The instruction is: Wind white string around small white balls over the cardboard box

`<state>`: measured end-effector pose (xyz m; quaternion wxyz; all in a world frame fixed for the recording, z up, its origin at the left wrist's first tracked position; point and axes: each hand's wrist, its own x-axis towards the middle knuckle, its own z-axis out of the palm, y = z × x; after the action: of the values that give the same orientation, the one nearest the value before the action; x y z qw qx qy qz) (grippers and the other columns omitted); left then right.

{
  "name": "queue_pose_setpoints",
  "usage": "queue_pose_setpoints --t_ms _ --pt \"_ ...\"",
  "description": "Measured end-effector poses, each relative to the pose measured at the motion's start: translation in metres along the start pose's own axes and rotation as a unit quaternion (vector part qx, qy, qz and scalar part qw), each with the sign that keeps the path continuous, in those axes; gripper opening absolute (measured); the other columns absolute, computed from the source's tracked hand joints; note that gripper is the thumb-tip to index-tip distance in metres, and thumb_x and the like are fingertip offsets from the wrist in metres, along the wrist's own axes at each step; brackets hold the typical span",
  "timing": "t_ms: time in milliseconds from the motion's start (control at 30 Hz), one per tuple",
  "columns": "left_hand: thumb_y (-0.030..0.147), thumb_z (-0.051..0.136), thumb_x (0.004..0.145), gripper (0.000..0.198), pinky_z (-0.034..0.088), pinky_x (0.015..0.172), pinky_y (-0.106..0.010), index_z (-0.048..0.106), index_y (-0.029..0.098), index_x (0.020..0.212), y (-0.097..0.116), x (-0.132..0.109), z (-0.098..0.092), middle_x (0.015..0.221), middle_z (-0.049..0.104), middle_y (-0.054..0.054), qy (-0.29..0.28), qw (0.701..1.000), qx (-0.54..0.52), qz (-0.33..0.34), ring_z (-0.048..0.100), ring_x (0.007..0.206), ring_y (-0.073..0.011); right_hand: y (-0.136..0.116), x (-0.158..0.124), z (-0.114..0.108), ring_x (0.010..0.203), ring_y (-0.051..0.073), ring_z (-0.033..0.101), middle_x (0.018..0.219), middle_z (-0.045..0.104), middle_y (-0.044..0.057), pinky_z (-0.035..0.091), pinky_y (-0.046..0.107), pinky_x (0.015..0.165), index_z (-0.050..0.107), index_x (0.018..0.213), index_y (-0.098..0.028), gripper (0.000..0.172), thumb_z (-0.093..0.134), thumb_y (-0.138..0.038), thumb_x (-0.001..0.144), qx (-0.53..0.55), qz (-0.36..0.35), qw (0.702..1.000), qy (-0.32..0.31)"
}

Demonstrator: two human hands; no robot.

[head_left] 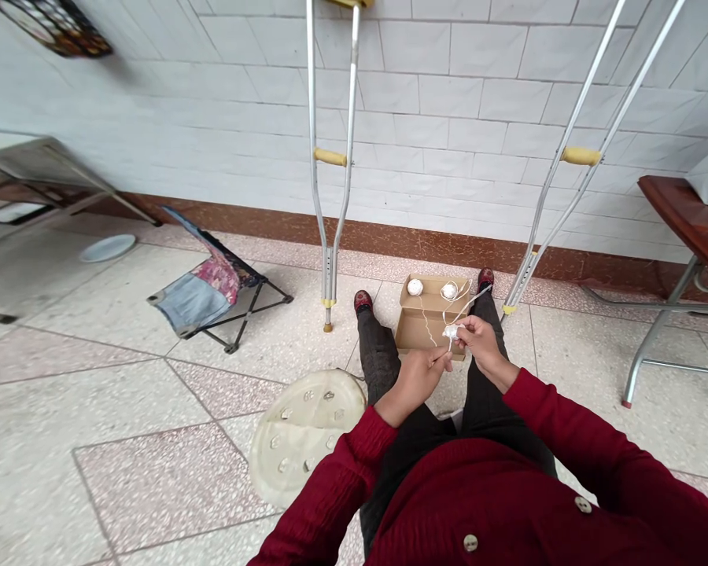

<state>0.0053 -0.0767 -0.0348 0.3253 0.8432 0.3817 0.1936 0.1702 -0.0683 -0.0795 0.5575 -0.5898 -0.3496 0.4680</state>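
Between my knees, my right hand pinches a small bunched piece of white yarn work. My left hand is closed just below it, fingertips together on a white yarn strand that comes down from the piece. Whether a thin tool is also in either hand, I cannot make out. Beneath the hands, an open cardboard box lies on the floor. Two white yarn balls, a left one and a right one, rest in its far half, with loose strands trailing toward my hands.
Two crutches, one left and one right, lean against the tiled wall. A folding stool stands left, a round pale cover lies by my leg, and a brown chair stands right. A white plate sits farther left.
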Motion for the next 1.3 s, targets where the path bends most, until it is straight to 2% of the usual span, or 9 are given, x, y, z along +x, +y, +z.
queue_pose_setpoints --t_ms 133,200,300,467,600,833,1000,1167,1300 --pt "0.034 0.042 0.095 0.039 0.041 0.064 -0.021 0.067 0.016 0.071 0.018 0.003 -0.013 0.068 0.064 0.001 0.019 0.994 -0.112 -0.011 0.058 0.066 -0.0127 -0.008 -0.009 0.0 0.055 0.011 0.054 0.064 0.062 -0.002 0.042 0.022 0.051 0.06 0.08 -0.019 0.013 0.061 -0.024 0.068 -0.079 -0.087 0.993 -0.032" --pt "0.034 0.042 0.096 0.039 0.042 0.068 -0.021 0.066 0.016 0.071 0.027 0.003 -0.016 0.071 0.066 0.001 0.02 0.991 -0.132 0.001 0.06 0.069 -0.0129 -0.021 -0.012 -0.001 0.053 0.011 0.053 0.063 0.061 -0.003 0.042 0.022 0.049 0.06 0.08 -0.019 0.013 0.062 -0.023 0.068 -0.05 -0.097 0.994 -0.027" --pt "0.033 0.04 0.097 0.039 0.044 0.076 -0.022 0.066 0.017 0.074 0.037 -0.003 -0.021 0.082 0.07 -0.001 0.013 0.988 -0.152 0.019 0.063 0.079 -0.014 -0.053 -0.022 -0.001 0.047 0.009 0.049 0.059 0.059 -0.005 0.037 0.02 0.043 0.059 0.078 -0.019 0.013 0.064 -0.021 0.066 0.057 -0.08 0.995 -0.009" --pt "0.03 0.038 0.099 0.034 0.045 0.089 -0.026 0.067 0.018 0.084 0.051 -0.016 -0.034 0.093 0.07 -0.002 0.015 0.983 -0.155 0.093 0.063 0.092 -0.0154 -0.109 -0.058 -0.001 0.045 0.006 0.046 0.06 0.06 -0.004 0.032 0.018 0.041 0.062 0.079 -0.018 0.015 0.07 -0.022 0.067 0.149 -0.034 0.986 -0.072" --pt "0.025 0.041 0.098 0.028 0.04 0.1 -0.034 0.065 0.018 0.088 0.047 -0.017 -0.031 0.089 0.069 -0.004 0.046 0.984 -0.055 0.163 0.062 0.09 -0.0158 -0.122 -0.075 -0.006 0.048 0.006 0.048 0.064 0.062 -0.002 0.032 0.018 0.042 0.063 0.076 -0.017 0.016 0.072 -0.024 0.066 0.172 0.025 0.979 -0.105" --pt "0.021 0.041 0.097 0.024 0.043 0.093 -0.035 0.065 0.018 0.094 -0.005 -0.015 0.006 0.086 0.07 -0.005 0.028 0.985 0.09 0.144 0.063 0.085 -0.0174 -0.084 -0.09 -0.019 0.04 0.006 0.044 0.052 0.058 -0.003 0.025 0.017 0.037 0.063 0.074 -0.016 0.012 0.068 -0.02 0.064 0.092 0.116 0.974 -0.171" --pt "0.021 0.042 0.097 0.024 0.042 0.093 -0.034 0.065 0.018 0.091 -0.028 -0.004 -0.005 0.084 0.07 -0.004 -0.013 0.976 0.166 0.144 0.062 0.082 -0.0167 -0.025 -0.095 -0.025 0.036 0.007 0.045 0.047 0.058 -0.004 0.027 0.017 0.034 0.061 0.07 -0.015 0.012 0.06 -0.016 0.059 -0.011 0.177 0.959 -0.222" --pt "0.02 0.042 0.095 0.027 0.041 0.09 -0.036 0.065 0.016 0.081 -0.015 -0.005 -0.008 0.078 0.067 -0.006 -0.026 0.964 0.226 0.139 0.061 0.078 -0.0187 0.022 -0.049 -0.024 0.034 0.008 0.045 0.042 0.054 -0.005 0.03 0.019 0.035 0.058 0.065 -0.017 0.008 0.058 -0.019 0.057 -0.075 0.125 0.984 -0.099" --pt "0.023 0.041 0.095 0.033 0.043 0.073 -0.03 0.064 0.016 0.074 -0.004 -0.015 0.014 0.069 0.065 -0.007 -0.039 0.98 0.184 0.065 0.061 0.071 -0.0186 0.016 -0.003 -0.01 0.04 0.009 0.047 0.048 0.057 -0.004 0.033 0.02 0.038 0.058 0.067 -0.018 0.011 0.06 -0.022 0.057 -0.056 0.035 0.998 0.019"
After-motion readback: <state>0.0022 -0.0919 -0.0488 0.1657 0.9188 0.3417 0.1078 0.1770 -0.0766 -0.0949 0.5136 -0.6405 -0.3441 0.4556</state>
